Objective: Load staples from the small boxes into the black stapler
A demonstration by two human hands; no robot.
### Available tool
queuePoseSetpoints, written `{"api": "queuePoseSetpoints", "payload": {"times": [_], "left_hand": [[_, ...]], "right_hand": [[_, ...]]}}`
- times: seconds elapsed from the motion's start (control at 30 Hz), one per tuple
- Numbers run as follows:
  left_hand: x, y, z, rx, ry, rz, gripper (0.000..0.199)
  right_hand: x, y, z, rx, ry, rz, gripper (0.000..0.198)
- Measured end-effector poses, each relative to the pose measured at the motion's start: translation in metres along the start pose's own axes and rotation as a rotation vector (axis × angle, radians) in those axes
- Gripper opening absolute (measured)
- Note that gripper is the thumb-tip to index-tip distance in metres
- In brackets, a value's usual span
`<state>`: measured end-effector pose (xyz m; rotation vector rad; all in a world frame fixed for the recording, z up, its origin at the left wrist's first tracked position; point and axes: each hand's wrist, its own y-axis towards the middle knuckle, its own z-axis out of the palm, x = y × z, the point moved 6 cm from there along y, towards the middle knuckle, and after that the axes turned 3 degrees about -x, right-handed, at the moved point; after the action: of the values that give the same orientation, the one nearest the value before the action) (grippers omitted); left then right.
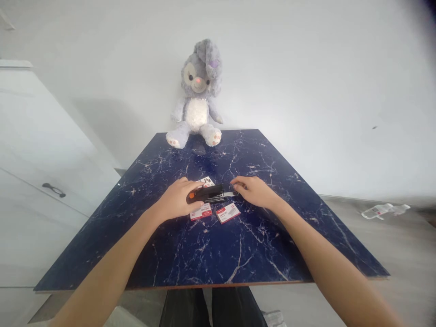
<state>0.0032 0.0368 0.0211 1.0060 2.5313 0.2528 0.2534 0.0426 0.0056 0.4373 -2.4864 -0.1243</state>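
My left hand (179, 196) is wrapped around the rear of a black stapler (214, 191) with an orange mark on its side. A silver metal rail (229, 194) shows at the stapler's right end, reaching toward my other hand. My right hand (254, 190) is beside that end with its fingers curled in a pinch; what lies between the fingertips is hidden. Close below the stapler are two small red-and-white staple boxes, the left box (200, 212) partly under my left hand and the right box (228, 213) lying flat. Behind the stapler, a white printed packet (206, 182) is partly covered.
The dark blue marbled table (265, 245) stands against a white wall. A grey plush rabbit (197, 97) sits at its far edge. To the left is a white cabinet (41, 150) with a dark handle. A clear plastic bottle (378, 210) lies on the floor at right.
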Motion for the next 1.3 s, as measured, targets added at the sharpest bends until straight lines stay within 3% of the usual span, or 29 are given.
{"api": "queuePoseSetpoints", "payload": {"times": [0.17,0.37,0.97,1.3], "left_hand": [[0.015,-0.004,0.001,0.050,-0.042,-0.078,0.054],[0.019,-0.004,0.005,0.074,-0.035,-0.106,0.059],[0.008,0.000,0.006,0.088,-0.093,-0.084,0.051],[0.001,0.000,0.003,0.113,-0.111,-0.109,0.047]], "right_hand": [[-0.010,0.000,-0.001,0.018,-0.080,0.055,0.034],[-0.004,0.000,0.008,0.040,-0.012,0.030,0.027],[0.013,0.001,0.035,-0.159,0.071,0.014,0.025],[0.012,0.002,0.037,-0.173,0.098,0.013,0.020]]}}
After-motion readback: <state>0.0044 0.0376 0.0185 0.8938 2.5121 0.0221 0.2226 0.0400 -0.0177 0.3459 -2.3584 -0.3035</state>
